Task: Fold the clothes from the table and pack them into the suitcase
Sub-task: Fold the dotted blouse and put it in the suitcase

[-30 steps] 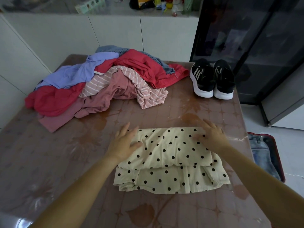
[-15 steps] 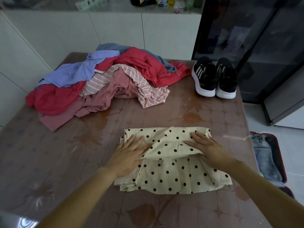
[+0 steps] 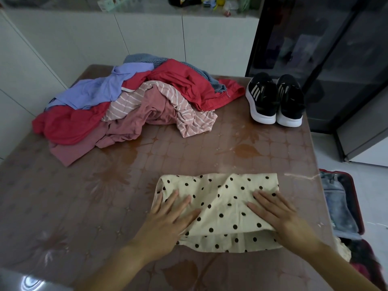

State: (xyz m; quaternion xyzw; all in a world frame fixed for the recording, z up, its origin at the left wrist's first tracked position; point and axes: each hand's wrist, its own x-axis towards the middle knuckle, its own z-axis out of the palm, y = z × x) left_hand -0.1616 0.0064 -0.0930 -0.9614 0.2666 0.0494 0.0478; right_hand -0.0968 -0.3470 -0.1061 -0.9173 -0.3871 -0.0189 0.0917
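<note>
**Q:** Where does the head view sit?
**A:** Above the near edge of the glossy brown star-patterned table [image 3: 73, 206], at the wearer's head, facing forward and steeply down.

**Q:** How near is it?
**A:** Close. Both forearms enter from the bottom of the frame. The left hand [image 3: 172, 217] and right hand [image 3: 279, 215] lie just below centre.

**Q:** How much does it take in?
**A:** The wide lens holds the table to its far edge, the white cabinets [image 3: 147, 43] behind, and the open red suitcase [image 3: 357, 203] on the floor past the right edge.
</note>
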